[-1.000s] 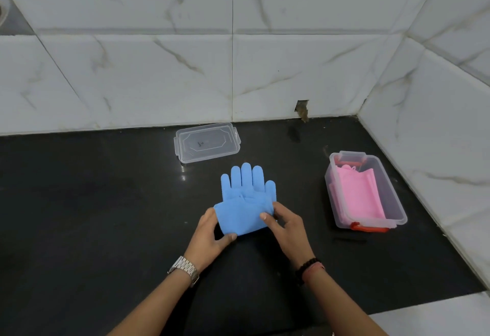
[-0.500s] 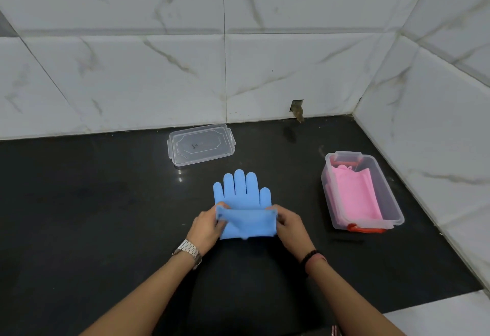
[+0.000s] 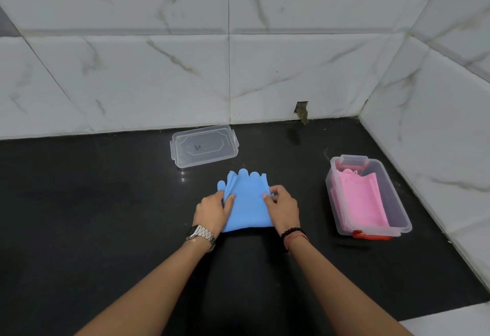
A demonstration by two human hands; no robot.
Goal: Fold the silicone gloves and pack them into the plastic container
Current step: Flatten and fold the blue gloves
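Observation:
The blue silicone gloves point(image 3: 248, 203) lie folded over on the black counter, cuff end laid up over the fingers, whose tips stick out at the far edge. My left hand point(image 3: 212, 211) pinches the folded layers at the left edge. My right hand point(image 3: 282, 207) pinches them at the right edge. To the right stands the clear plastic container point(image 3: 397, 203) with an orange latch, and folded pink gloves point(image 3: 362, 200) lie inside it.
The container's clear lid point(image 3: 204, 146) lies flat on the counter point(image 3: 106, 216) behind the gloves, near the marble back wall. A tiled side wall runs close along the container's right. A white ledge shows at the bottom right.
Both hands lifted the cuff end of the blue gloves and carried it away from me, over the fingers. The fold now covers most of the fingers.

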